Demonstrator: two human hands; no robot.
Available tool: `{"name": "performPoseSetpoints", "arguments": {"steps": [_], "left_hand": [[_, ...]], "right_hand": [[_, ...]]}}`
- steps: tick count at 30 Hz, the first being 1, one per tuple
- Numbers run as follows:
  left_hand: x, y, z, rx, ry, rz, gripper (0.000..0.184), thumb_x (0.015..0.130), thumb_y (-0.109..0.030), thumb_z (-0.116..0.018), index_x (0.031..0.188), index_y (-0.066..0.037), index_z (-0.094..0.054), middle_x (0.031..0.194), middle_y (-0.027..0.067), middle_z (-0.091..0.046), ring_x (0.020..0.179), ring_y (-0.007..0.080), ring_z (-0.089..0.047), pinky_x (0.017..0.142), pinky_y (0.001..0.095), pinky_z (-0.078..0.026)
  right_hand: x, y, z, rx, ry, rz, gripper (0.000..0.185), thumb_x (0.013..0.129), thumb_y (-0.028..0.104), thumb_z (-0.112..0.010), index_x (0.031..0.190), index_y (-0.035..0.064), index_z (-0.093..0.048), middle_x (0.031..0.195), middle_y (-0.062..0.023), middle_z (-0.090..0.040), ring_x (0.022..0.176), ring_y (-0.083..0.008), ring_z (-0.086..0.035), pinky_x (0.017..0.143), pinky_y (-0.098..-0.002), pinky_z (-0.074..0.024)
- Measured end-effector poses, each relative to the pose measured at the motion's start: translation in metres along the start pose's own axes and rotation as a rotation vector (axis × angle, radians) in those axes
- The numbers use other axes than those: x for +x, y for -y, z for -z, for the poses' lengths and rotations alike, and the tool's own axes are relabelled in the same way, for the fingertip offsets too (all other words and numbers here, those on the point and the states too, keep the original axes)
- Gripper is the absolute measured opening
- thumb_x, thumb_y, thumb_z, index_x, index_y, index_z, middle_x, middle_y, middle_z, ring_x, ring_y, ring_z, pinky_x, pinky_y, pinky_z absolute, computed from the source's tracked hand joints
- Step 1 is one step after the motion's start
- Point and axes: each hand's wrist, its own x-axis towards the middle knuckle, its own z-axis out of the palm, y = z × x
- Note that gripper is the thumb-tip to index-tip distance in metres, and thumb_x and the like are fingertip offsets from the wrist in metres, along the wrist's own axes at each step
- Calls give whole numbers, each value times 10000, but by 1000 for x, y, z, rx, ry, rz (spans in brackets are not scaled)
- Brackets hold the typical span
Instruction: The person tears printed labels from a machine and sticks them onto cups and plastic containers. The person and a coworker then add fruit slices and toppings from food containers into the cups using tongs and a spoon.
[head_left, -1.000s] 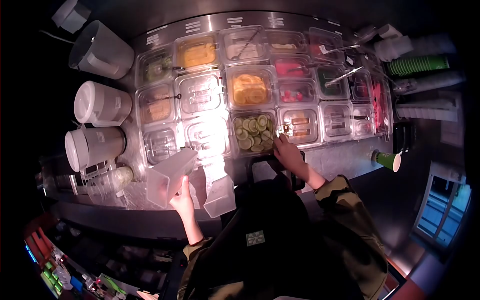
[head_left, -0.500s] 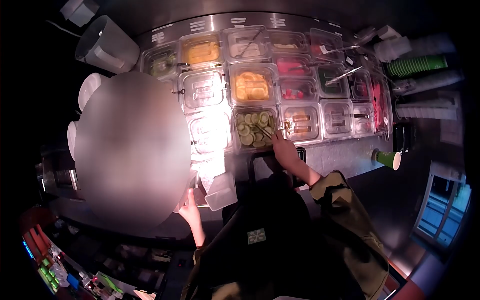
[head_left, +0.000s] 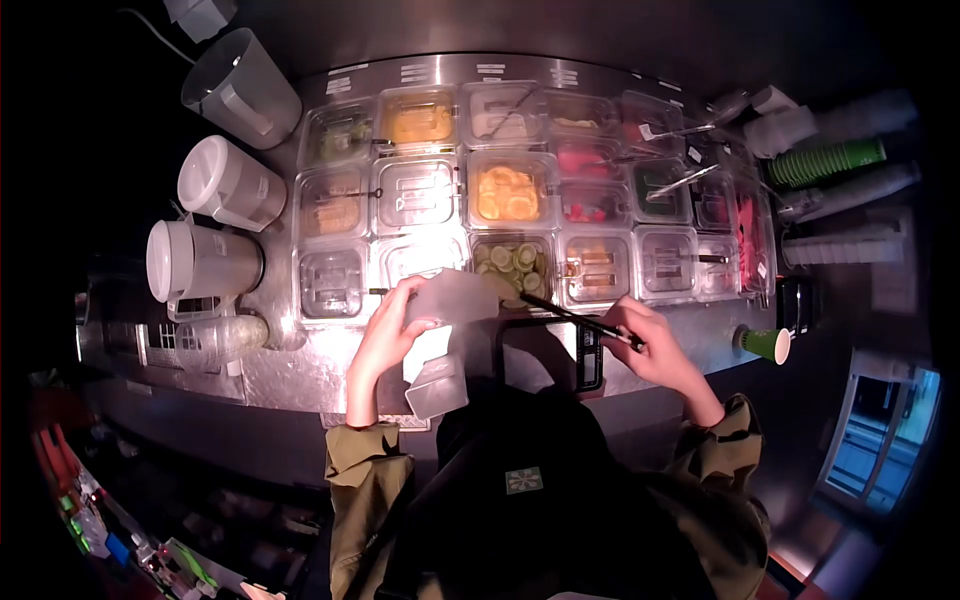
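Note:
My left hand [head_left: 388, 330] is closed around a translucent plastic cup [head_left: 452, 306], tilted with its mouth to the right. In my right hand [head_left: 650, 345] is a pair of dark tongs [head_left: 568, 313], pointing left. Their tips meet the cup's mouth, where a pale slice [head_left: 508, 291] shows; whether the tips still grip it, I cannot tell. Just beyond lies an open clear container of green-rimmed lime slices [head_left: 518, 260]. A second translucent container [head_left: 438, 388] stands below the cup, near the counter's front edge.
Lidded containers of cut fruit surround the limes, including one of orange slices [head_left: 507, 193]. Pitchers [head_left: 215, 270] line the left side. Stacked green cups [head_left: 830, 158] lie at the right, and a single green cup [head_left: 762, 343] is by the edge. A black-framed device [head_left: 590, 365] sits in front.
My right hand has drawn the tongs back from the lime container. My left hand has come up and right with the cup. A grey blurred oval no longer covers the left side.

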Motion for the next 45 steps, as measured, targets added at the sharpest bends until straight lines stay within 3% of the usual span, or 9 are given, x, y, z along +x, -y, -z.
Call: {"name": "performPoseSetpoints", "arguments": {"steps": [3, 6, 10, 18, 26, 29, 32, 38, 45], "left_hand": [[4, -9, -2, -34, 71, -44, 547, 729, -68, -684, 1203, -82, -414, 1157, 175, -520, 1091, 336, -500, 907, 374, -407], [-4, -15, -6, -50, 52, -82, 544, 732, -43, -674, 1203, -49, -402, 1151, 177, -523, 1086, 311, -508, 909, 356, -404], [-49, 22, -12, -170, -374, 132, 559, 724, -64, -698, 1198, -2, -407, 1127, 155, -513, 1062, 259, -493, 920, 357, -380], [-145, 117, -65, -266, -888, 526, 381, 791, -53, -669, 1106, 71, -495, 1004, 149, -595, 897, 196, -571, 831, 309, -441], [-159, 99, -72, 68, -813, 454, 683, 696, -174, -770, 1211, 75, -397, 1219, 225, -456, 1080, 294, -477, 914, 368, -377], [-192, 64, -74, 251, -178, 1021, 805, 660, -155, -771, 1289, 63, -319, 1267, 225, -406, 1166, 314, -417, 967, 373, -350], [-187, 46, -87, -138, -360, 545, 846, 632, -129, -786, 1306, 50, -307, 1289, 230, -392, 1205, 330, -393, 1000, 371, -327], [-122, 29, -93, -334, -400, 23, 1109, 550, 58, -792, 1384, -29, -65, 1422, 234, -220, 1320, 316, -263, 1069, 423, -254], [-121, 43, -101, -381, -321, 81, 1041, 571, 65, -781, 1370, -55, -125, 1373, 207, -299, 1248, 303, -369, 1013, 402, -351]], "right_hand": [[5, 23, 6, -19, 122, -133, 221, 746, 44, -655, 937, -16, -563, 816, -83, -481, 612, -186, -489, 544, -292, -406], [21, 35, 3, -135, 94, 116, 235, 753, 38, -658, 959, -12, -557, 841, -77, -479, 601, -146, -480, 519, -262, -395], [24, 14, 4, 24, -6, -181, 332, 741, 10, -648, 1053, 1, -535, 906, -124, -519, 645, -265, -550, 543, -324, -435], [49, -109, -95, -329, -109, -124, 297, 724, 91, -634, 988, -9, -542, 932, -178, -520, 836, -406, -539, 687, -458, -459], [76, -113, -110, -319, -39, -149, 267, 726, 72, -605, 977, -6, -557, 932, -188, -525, 857, -408, -537, 734, -470, -439], [74, -120, -111, -355, -48, -84, 242, 726, 66, -601, 951, -11, -556, 937, -191, -532, 864, -406, -534, 739, -460, -443], [66, -128, -113, -338, -49, -207, 216, 726, 61, -599, 921, -14, -548, 929, -193, -530, 869, -404, -531, 738, -456, -446], [66, -141, -111, -424, -46, -69, 198, 750, 72, -567, 922, -13, -523, 962, -194, -521, 834, -422, -543, 716, -490, -451], [77, -120, -116, -547, 45, -189, 126, 767, 46, -519, 885, 4, -507, 964, -195, -516, 780, -425, -563, 675, -511, -458]]}}
